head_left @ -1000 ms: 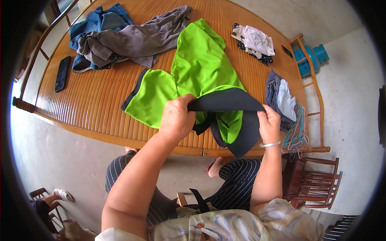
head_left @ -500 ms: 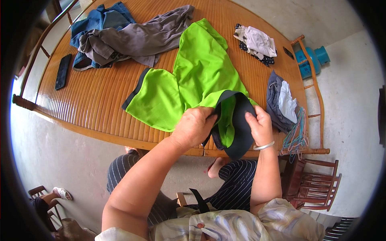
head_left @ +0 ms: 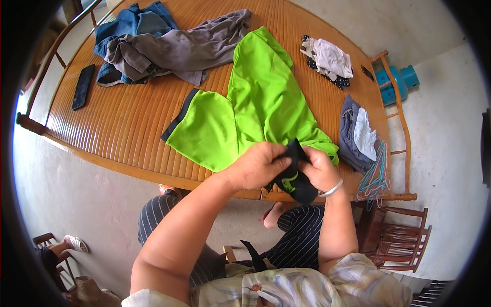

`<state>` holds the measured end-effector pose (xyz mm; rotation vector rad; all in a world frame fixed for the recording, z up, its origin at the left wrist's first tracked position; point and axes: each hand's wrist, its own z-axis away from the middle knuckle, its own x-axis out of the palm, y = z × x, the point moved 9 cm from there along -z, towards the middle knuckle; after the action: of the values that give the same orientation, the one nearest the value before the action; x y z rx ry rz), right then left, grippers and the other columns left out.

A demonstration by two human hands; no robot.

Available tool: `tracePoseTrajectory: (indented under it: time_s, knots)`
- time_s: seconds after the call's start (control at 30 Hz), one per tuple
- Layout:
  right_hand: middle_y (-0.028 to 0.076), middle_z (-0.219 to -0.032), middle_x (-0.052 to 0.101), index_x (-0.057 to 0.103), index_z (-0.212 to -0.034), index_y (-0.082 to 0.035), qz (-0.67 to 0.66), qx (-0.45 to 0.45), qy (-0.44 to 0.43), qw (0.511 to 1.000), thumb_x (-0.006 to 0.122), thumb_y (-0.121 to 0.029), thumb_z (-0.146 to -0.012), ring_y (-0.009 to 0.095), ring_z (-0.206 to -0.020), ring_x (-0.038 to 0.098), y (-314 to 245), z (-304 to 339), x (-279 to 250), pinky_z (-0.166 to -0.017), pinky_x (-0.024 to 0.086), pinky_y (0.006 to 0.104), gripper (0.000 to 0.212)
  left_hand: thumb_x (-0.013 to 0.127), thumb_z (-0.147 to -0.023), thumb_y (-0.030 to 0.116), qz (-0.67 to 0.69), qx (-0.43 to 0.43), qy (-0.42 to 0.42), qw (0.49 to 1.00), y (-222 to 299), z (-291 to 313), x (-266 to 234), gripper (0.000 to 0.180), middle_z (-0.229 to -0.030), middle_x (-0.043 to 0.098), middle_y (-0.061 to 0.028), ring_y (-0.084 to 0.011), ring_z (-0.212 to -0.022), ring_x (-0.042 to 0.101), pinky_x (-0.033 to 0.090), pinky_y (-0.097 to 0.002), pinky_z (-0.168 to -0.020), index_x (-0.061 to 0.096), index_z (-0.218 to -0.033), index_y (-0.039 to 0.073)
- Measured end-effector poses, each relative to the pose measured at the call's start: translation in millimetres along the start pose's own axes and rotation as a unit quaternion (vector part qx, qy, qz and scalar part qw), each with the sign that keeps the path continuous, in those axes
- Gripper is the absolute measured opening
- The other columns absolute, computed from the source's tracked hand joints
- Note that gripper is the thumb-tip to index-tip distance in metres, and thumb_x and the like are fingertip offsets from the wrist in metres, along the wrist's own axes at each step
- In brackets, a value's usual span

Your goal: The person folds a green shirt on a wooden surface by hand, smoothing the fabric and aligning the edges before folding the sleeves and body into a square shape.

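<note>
A lime-green garment with black trim (head_left: 271, 92) lies spread on the bamboo-slat bed (head_left: 138, 153), its near end lifted at the front edge. One short part with a black border points left; whether it is a sleeve or a leg I cannot tell. My left hand (head_left: 258, 165) pinches the bunched black band at the near end. Closed on the same band from the other side is my right hand (head_left: 320, 170), with a pale bangle (head_left: 331, 188) at its wrist. A little green shows between the black folds; my fingertips are partly hidden.
Beyond lie grey-brown trousers (head_left: 179, 48), blue denim (head_left: 135, 23) and a black phone (head_left: 83, 87). Folded clothes (head_left: 327, 56), a grey and white pile (head_left: 356, 130) and hangers (head_left: 375, 176) sit right. A gas cylinder (head_left: 393, 84) and wooden chair (head_left: 401, 238) stand beyond the rail.
The black band, held wide in a loop before, is now gathered into a narrow bunch. My right hand has moved left and down, closer to my left hand.
</note>
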<state>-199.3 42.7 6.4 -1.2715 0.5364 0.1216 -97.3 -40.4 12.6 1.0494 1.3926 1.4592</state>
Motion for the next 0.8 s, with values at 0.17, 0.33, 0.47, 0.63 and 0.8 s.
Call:
tracePoseTrajectory:
  time_s: [0.17,0.33,0.47,0.63,0.8]
  knots:
    - [0.001,-0.087,0.06,0.058,-0.1,0.004,-0.15,0.002,0.05,0.987,0.054,-0.006,-0.087,0.007,-0.075,0.055,-74.3,16.7,-39.8,-0.07,0.046,0.0219,0.017,0.062,-0.084,0.019,0.047,0.027,0.097,0.994,2.9,3.0,-30.4,0.023,-0.062,0.06,-0.0077,-0.0112,-0.057,0.052,0.045,-0.0297,-0.055,0.061,-0.086,-0.004]
    - [0.014,-0.101,0.064,0.058,-0.105,0.005,-0.227,-0.094,0.05,0.968,0.048,-0.018,-0.092,0.022,-0.091,0.063,-179.4,17.5,-94.3,-0.084,0.05,0.0329,0.028,0.06,-0.086,0.035,0.058,0.037,0.2,0.977,-6.5,8.4,-58.4,0.037,-0.07,0.064,-0.012,-0.0157,-0.068,0.06,0.047,-0.0317,-0.064,0.065,-0.089,-0.002]
    - [0.014,-0.122,0.056,0.053,-0.119,0.0,-0.332,-0.072,-0.058,0.939,0.039,-0.031,-0.096,0.029,-0.111,0.054,-248.2,9.7,-115.4,-0.099,0.04,0.0415,0.041,0.056,-0.084,0.019,-0.022,-0.033,0.333,0.942,-7.8,30.7,-91.9,0.023,-0.082,0.065,-0.0196,-0.0292,-0.081,0.063,0.048,-0.0366,-0.076,0.064,-0.091,-0.002]
    - [0.014,-0.114,0.061,0.058,-0.113,-0.001,-0.237,-0.128,-0.087,0.959,0.042,-0.03,-0.095,0.027,-0.102,0.059,-341.5,17.1,-120.6,-0.091,0.046,0.0383,0.038,0.063,-0.076,0.022,-0.156,-0.129,0.228,0.952,-38.5,30.2,-83.9,0.049,-0.11,0.058,-0.0244,-0.0348,-0.105,0.056,0.044,-0.0392,-0.091,0.052,-0.118,0.0]
    - [0.015,-0.111,0.062,0.058,-0.113,0.0,-0.178,-0.117,-0.05,0.976,0.04,-0.031,-0.095,0.028,-0.1,0.06,-389.7,39.0,-153.8,-0.09,0.047,0.0376,0.04,0.061,-0.08,0.025,-0.075,-0.106,0.152,0.98,-34.9,20.3,-66.1,0.046,-0.108,0.062,-0.0141,-0.0245,-0.095,0.062,0.049,-0.0349,-0.077,0.053,-0.118,0.0]
